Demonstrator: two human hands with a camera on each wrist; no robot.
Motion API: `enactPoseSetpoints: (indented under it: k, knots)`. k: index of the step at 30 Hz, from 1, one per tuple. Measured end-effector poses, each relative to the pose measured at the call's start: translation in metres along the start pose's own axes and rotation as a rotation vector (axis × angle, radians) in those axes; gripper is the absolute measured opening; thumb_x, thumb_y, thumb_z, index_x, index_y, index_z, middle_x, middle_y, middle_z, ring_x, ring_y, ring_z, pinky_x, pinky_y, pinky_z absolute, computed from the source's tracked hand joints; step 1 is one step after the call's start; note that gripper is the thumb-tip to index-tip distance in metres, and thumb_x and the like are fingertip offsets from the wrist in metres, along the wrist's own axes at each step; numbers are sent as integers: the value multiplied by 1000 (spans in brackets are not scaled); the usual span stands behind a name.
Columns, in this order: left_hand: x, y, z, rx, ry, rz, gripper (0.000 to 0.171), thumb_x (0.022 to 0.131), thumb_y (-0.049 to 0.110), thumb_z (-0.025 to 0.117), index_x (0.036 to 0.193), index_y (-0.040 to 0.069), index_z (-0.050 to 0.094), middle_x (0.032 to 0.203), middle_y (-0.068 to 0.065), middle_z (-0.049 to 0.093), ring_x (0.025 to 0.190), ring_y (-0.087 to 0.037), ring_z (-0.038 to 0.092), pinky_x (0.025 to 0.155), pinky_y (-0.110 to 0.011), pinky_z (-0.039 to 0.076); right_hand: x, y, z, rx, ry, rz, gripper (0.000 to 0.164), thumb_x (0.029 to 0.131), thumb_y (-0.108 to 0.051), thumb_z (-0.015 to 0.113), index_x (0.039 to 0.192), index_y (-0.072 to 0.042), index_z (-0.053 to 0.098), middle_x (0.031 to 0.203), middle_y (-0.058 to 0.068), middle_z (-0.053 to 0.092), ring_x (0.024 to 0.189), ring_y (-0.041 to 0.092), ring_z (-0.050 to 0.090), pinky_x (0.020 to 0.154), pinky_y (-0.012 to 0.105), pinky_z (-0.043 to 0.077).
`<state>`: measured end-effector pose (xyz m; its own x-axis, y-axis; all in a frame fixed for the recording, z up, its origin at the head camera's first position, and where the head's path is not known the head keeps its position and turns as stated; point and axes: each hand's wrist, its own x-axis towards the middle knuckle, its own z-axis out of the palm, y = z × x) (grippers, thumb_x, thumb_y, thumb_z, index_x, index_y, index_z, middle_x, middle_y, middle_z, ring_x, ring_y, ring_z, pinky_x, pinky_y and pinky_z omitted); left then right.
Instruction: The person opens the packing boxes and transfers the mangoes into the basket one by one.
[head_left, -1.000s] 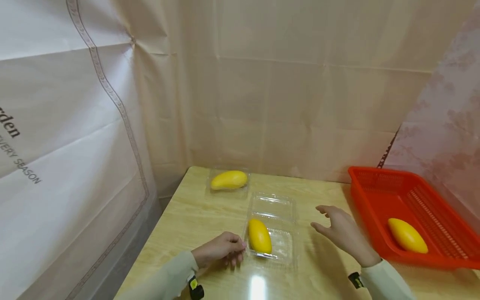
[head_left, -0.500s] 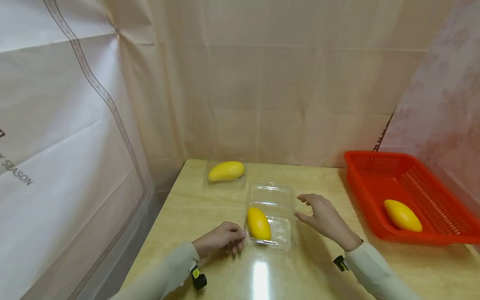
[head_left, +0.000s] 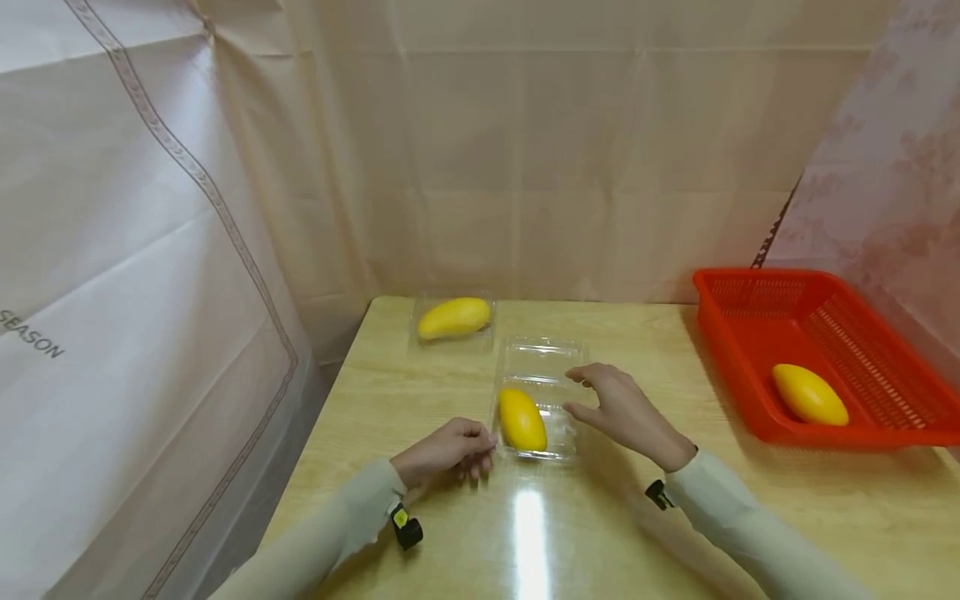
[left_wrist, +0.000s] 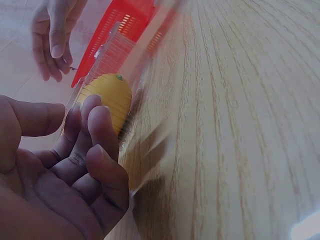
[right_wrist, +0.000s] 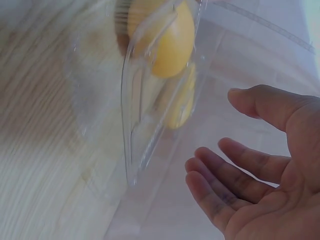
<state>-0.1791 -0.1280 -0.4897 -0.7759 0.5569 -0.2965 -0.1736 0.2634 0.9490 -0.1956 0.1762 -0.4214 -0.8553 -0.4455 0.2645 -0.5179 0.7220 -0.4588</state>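
Note:
A clear plastic clamshell container (head_left: pixel 558 425) lies on the table with its lid folded back, away from me. In its left half sits a yellow mango (head_left: pixel 522 419), its green stem end showing in the left wrist view. My left hand (head_left: pixel 450 450) pinches the near left corner of the container between thumb and fingertips, the other fingers curled loosely below. Over the right side of the container hovers my right hand (head_left: pixel 622 412), thumb and fingers spread and holding nothing. The right wrist view shows the palm (right_wrist: pixel 270 200) beside the container's clear wall.
Behind and to the left, another clear container (head_left: pixel 415 337) holds a second mango (head_left: pixel 454 318). A red plastic basket (head_left: pixel 723 367) stands at the right with one mango (head_left: pixel 810 395) inside. Fabric sheets (head_left: pixel 517 167) hang behind the table.
My right hand has moved left, from beside the container to over its right edge. My left hand keeps its pinch on the corner. The head view has tilted down.

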Motion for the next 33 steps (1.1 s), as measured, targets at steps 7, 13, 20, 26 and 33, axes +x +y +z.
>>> enactPoseSetpoints:
  k: [7, 13, 20, 26, 33]
  knots:
    - [1, 0, -2, -12, -2, -9, 32, 109, 22, 52, 105, -8, 65, 86, -11, 70, 64, -16, 59, 55, -26, 45, 8, -8, 12, 16, -32, -19, 45, 92, -21, 80, 127, 4, 66, 123, 17, 69, 105, 35, 66, 91, 52, 53]
    - [3, 4, -6, -12, -7, -12, 34, 109, 23, 51, 107, -9, 63, 85, -10, 69, 63, -16, 59, 55, -26, 44, 13, -11, 22, 32, -68, 0, 48, 91, -20, 80, 128, 6, 65, 124, 19, 68, 105, 36, 66, 89, 50, 54]
    - [3, 4, -4, -16, -7, -22, 34, 109, 22, 51, 107, -9, 63, 86, -11, 70, 63, -15, 59, 55, -26, 44, 15, -14, 37, 13, -111, 5, 54, 90, -24, 81, 126, 12, 64, 115, 23, 70, 102, 37, 65, 91, 51, 53]
    - [1, 1, 1, -9, 6, -13, 34, 108, 24, 54, 106, -8, 64, 85, -9, 70, 63, -15, 60, 54, -25, 45, 14, -17, 53, -8, -140, 60, 60, 88, -32, 83, 124, 12, 64, 121, 24, 68, 110, 39, 64, 97, 51, 52]
    - [1, -1, 5, -20, 8, 6, 34, 108, 23, 55, 103, -10, 63, 81, -5, 69, 60, -13, 59, 51, -23, 43, 12, -18, 68, 0, -146, 57, 61, 87, -37, 84, 121, 10, 65, 104, 14, 68, 90, 23, 59, 78, 40, 52]
